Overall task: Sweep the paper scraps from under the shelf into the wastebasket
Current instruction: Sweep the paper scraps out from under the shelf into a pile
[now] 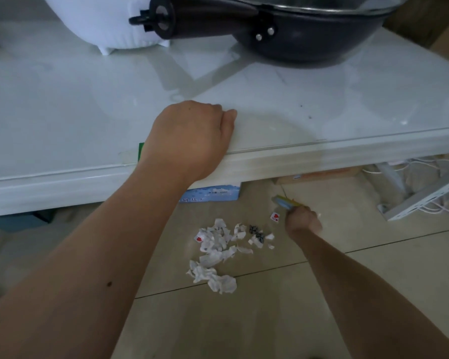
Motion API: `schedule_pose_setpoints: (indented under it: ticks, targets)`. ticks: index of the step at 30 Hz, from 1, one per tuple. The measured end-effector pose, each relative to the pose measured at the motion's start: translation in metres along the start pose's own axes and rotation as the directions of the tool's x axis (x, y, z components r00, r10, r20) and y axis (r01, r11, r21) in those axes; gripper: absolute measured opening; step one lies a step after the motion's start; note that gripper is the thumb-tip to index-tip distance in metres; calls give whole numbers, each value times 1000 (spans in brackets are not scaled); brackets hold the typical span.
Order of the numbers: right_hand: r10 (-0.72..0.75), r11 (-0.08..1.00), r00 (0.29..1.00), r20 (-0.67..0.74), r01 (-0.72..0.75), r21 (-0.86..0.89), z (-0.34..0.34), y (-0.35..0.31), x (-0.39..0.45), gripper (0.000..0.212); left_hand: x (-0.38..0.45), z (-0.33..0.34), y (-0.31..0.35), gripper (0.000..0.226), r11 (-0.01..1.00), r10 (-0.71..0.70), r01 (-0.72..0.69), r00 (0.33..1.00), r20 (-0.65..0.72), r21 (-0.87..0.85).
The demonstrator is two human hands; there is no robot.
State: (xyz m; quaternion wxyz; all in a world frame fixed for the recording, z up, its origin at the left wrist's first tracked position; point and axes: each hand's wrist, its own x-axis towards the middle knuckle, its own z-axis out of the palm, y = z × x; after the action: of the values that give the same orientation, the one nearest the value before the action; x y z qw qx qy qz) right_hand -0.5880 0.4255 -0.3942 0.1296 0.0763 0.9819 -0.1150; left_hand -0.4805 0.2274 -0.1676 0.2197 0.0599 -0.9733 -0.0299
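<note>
A person braces the left hand (pixel 192 137), fingers curled, on the shelf (pixel 322 120) edge while the right hand (pixel 302 220) grips a small brush handle (pixel 285 202) beside paper scraps (pixel 218 252) heaped on the floor (pixel 270 320), mid-sweep, with no wastebasket in view to aim for next.

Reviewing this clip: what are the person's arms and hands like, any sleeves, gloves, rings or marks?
Both forearms are bare, with no sleeves in view. The left hand and right hand wear no gloves, and no rings or watch show. A small dark mole marks the left forearm.
</note>
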Motion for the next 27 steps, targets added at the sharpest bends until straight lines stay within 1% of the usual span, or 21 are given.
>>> schedule_pose_setpoints:
  ticks: [4, 8, 10, 12, 13, 16, 18, 20, 23, 27]
  targets:
    - [-53, 999, 998, 23, 54, -8, 6, -1, -33, 40, -1, 0, -1, 71, 999, -12, 12, 1000, 2, -34]
    - [-163, 986, 986, -15, 163, -16, 4, 0, -52, 39, -2, -2, 0, 73, 998, -24, 23, 1000, -16, -54]
    - [-156, 988, 986, -66, 155, -21, -2, 2, -50, 38, -3, -3, 0, 75, 998, -14, 13, 1000, -28, -59]
    - [-107, 994, 988, -107, 106, -12, -10, 7, -44, 38, -3, -3, 1, 76, 999, 3, -3, 1000, -16, -41]
    - [-73, 997, 991, -110, 72, -13, -13, 12, -41, 38, -2, -2, 1, 73, 999, 0, 0, 1000, -6, -32]
    - [44, 999, 997, -60, -44, -2, -16, 25, -35, 40, 0, 0, 1, 56, 999, -23, 24, 999, 41, -22]
    - [80, 997, 997, -17, -80, 17, -13, 28, -38, 39, 0, 0, 0, 56, 1000, -18, 19, 999, 36, -23]
    - [76, 997, 997, 14, -76, 28, -8, 22, -46, 38, 0, 1, 0, 60, 1000, -5, 6, 1000, 30, -20]
    - [35, 999, 998, 48, -37, 27, 0, 7, -62, 37, 0, 0, 1, 52, 1000, -14, 14, 998, 65, -14]
    - [-32, 999, 996, 89, 31, 11, 7, -12, -86, 34, -1, -1, 1, 64, 1000, -24, 25, 999, 46, -18]
